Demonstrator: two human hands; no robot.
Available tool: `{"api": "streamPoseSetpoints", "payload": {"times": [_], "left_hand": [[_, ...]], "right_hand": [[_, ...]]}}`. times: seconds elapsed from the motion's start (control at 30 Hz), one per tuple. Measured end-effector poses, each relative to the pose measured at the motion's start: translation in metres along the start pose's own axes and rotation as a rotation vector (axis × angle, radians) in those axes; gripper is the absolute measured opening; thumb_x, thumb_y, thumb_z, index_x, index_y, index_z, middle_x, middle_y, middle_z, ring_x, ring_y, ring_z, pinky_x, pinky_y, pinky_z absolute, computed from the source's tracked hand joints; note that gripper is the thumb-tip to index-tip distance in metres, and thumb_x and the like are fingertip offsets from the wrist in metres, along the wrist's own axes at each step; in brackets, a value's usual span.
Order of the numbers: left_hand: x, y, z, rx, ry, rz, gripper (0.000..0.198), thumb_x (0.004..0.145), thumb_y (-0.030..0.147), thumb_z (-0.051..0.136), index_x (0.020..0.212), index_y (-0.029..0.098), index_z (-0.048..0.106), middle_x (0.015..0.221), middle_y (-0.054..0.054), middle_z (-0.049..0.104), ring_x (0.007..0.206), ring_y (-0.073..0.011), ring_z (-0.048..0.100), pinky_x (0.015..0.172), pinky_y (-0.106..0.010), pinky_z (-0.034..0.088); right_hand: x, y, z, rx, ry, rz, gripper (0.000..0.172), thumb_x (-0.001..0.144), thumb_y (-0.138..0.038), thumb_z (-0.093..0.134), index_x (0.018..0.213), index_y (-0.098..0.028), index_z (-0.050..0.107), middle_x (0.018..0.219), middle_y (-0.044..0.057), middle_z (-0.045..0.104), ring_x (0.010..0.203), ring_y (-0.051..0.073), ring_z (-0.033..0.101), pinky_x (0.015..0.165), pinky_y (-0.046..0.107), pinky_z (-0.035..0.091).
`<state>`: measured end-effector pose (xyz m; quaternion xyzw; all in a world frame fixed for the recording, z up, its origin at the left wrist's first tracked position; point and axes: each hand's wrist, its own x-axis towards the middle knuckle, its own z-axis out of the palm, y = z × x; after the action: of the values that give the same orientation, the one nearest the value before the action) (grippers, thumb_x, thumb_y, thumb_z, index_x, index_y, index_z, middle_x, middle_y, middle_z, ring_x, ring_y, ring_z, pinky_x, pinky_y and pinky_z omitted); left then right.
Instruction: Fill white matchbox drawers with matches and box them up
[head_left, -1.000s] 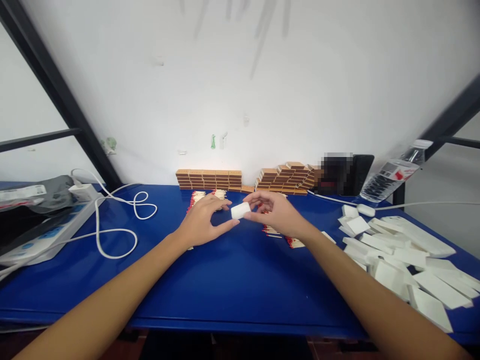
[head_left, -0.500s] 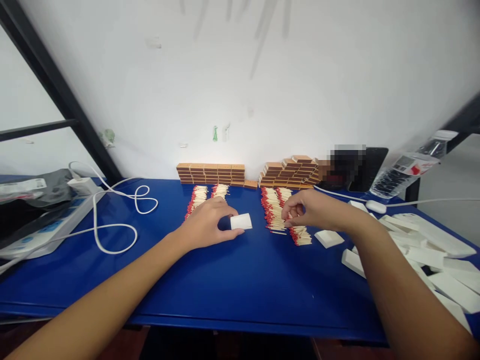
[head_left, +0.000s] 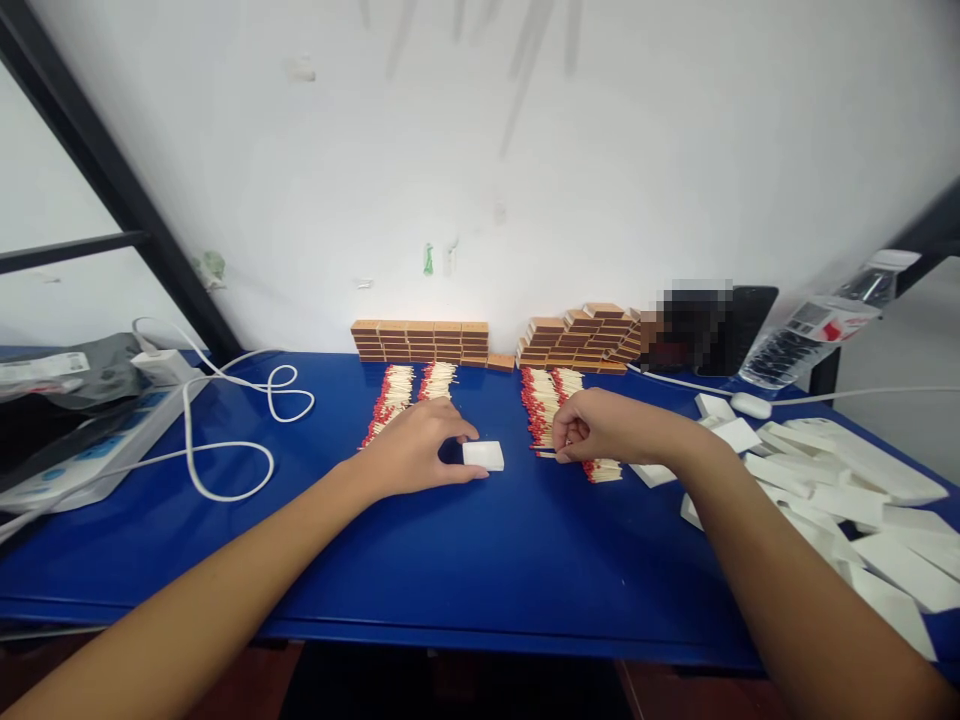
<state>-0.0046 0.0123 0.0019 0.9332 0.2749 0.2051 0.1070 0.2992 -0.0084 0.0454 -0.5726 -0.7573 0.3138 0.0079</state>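
A small white matchbox tray [head_left: 484, 456] sits on the blue table, gripped at its left end between the thumb and fingers of my left hand [head_left: 420, 447]. Behind that hand two rows of matches [head_left: 390, 405] are partly covered. My right hand [head_left: 589, 425] is closed in a pinch at the near end of another match row [head_left: 538, 400]. A single match [head_left: 545, 455] lies at its fingertips, red head to the left. More matches [head_left: 604, 470] show below the right wrist, beside another white tray [head_left: 652, 474].
Stacked matchbox sleeves [head_left: 420, 342] line the wall, with a stepped stack [head_left: 577, 338] further right. White trays [head_left: 847, 505] pile up at the right. A water bottle [head_left: 817, 325] leans behind them. A white cable [head_left: 187, 430] and power strip [head_left: 112, 440] lie left.
The tray in my left hand has gone from tilted to flatter. My right hand has shifted a little left, and its fingertips are now at the match at the row's near end.
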Motion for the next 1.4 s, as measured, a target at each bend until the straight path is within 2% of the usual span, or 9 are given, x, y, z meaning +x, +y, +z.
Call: {"api": "streamPoseSetpoints", "payload": {"times": [0.2, 0.37, 0.53, 0.6, 0.73, 0.87, 1.0, 1.1, 1.4], "left_hand": [[-0.001, 0.002, -0.012, 0.007, -0.007, -0.017, 0.041, 0.077, 0.046, 0.090, 0.105, 0.019, 0.081, 0.099, -0.008, 0.075, 0.102, -0.0281, 0.066, 0.091, -0.042, 0.054], [-0.002, 0.000, -0.010, -0.009, -0.047, -0.037, 0.031, 0.078, 0.039, 0.088, 0.102, 0.020, 0.082, 0.100, -0.008, 0.074, 0.101, -0.0273, 0.065, 0.090, -0.043, 0.054], [0.000, 0.002, -0.002, -0.001, 0.051, 0.040, 0.027, 0.082, 0.037, 0.086, 0.102, 0.020, 0.080, 0.097, -0.006, 0.073, 0.097, -0.0253, 0.065, 0.087, -0.040, 0.053], [0.001, 0.003, 0.000, 0.013, 0.098, 0.071, 0.029, 0.083, 0.039, 0.086, 0.104, 0.020, 0.079, 0.099, -0.006, 0.073, 0.100, -0.0256, 0.065, 0.090, -0.041, 0.053], [0.001, 0.004, 0.001, 0.030, 0.120, 0.103, 0.026, 0.083, 0.036, 0.085, 0.103, 0.020, 0.079, 0.099, -0.006, 0.073, 0.100, -0.0259, 0.066, 0.091, -0.041, 0.053], [0.001, 0.005, 0.000, 0.022, 0.102, 0.094, 0.025, 0.084, 0.035, 0.084, 0.103, 0.020, 0.079, 0.099, -0.006, 0.074, 0.099, -0.0255, 0.066, 0.088, -0.040, 0.054], [0.001, 0.005, 0.000, 0.007, 0.096, 0.078, 0.023, 0.086, 0.035, 0.083, 0.104, 0.021, 0.080, 0.100, -0.006, 0.074, 0.099, -0.0247, 0.066, 0.091, -0.041, 0.054], [0.001, 0.004, 0.000, -0.008, 0.086, 0.075, 0.023, 0.088, 0.037, 0.082, 0.105, 0.021, 0.080, 0.101, -0.006, 0.074, 0.100, -0.0252, 0.066, 0.091, -0.041, 0.054], [0.001, 0.004, -0.001, -0.012, 0.079, 0.075, 0.023, 0.088, 0.036, 0.082, 0.105, 0.022, 0.080, 0.102, -0.007, 0.074, 0.101, -0.0259, 0.066, 0.091, -0.041, 0.054]], "right_hand": [[-0.001, -0.005, 0.005, -0.047, -0.020, -0.021, 0.010, 0.080, -0.025, 0.073, 0.084, -0.019, 0.080, 0.076, 0.004, 0.076, 0.067, 0.018, 0.065, 0.057, 0.028, 0.044], [-0.005, -0.013, 0.007, -0.030, 0.001, -0.088, 0.012, 0.084, -0.029, 0.072, 0.084, -0.020, 0.079, 0.071, 0.002, 0.069, 0.063, 0.016, 0.057, 0.056, 0.029, 0.039], [-0.006, -0.034, 0.016, 0.106, 0.234, -0.265, 0.024, 0.089, -0.043, 0.072, 0.086, -0.020, 0.077, 0.071, 0.001, 0.065, 0.065, 0.015, 0.054, 0.058, 0.028, 0.039], [-0.003, -0.043, 0.025, 0.078, 0.297, -0.305, 0.020, 0.090, -0.038, 0.071, 0.087, -0.019, 0.076, 0.072, 0.001, 0.065, 0.065, 0.014, 0.054, 0.059, 0.028, 0.038], [0.005, -0.052, 0.042, -0.106, 0.291, -0.287, 0.007, 0.087, -0.019, 0.069, 0.085, -0.018, 0.075, 0.075, 0.001, 0.067, 0.067, 0.014, 0.054, 0.060, 0.029, 0.035], [0.004, -0.043, 0.036, -0.088, 0.259, -0.318, 0.010, 0.089, -0.021, 0.068, 0.088, -0.020, 0.077, 0.078, 0.002, 0.069, 0.069, 0.015, 0.057, 0.061, 0.029, 0.037], [-0.004, -0.021, 0.011, -0.088, 0.313, -0.226, 0.016, 0.089, -0.033, 0.068, 0.085, -0.021, 0.079, 0.073, 0.002, 0.070, 0.066, 0.017, 0.058, 0.060, 0.029, 0.039], [-0.006, -0.008, -0.001, -0.131, 0.219, -0.101, 0.016, 0.085, -0.033, 0.071, 0.083, -0.021, 0.080, 0.072, 0.003, 0.070, 0.063, 0.017, 0.056, 0.058, 0.029, 0.038], [-0.003, -0.007, 0.002, -0.087, 0.090, 0.015, 0.012, 0.081, -0.031, 0.075, 0.084, -0.020, 0.077, 0.081, 0.006, 0.076, 0.070, 0.020, 0.064, 0.059, 0.029, 0.045]]}}
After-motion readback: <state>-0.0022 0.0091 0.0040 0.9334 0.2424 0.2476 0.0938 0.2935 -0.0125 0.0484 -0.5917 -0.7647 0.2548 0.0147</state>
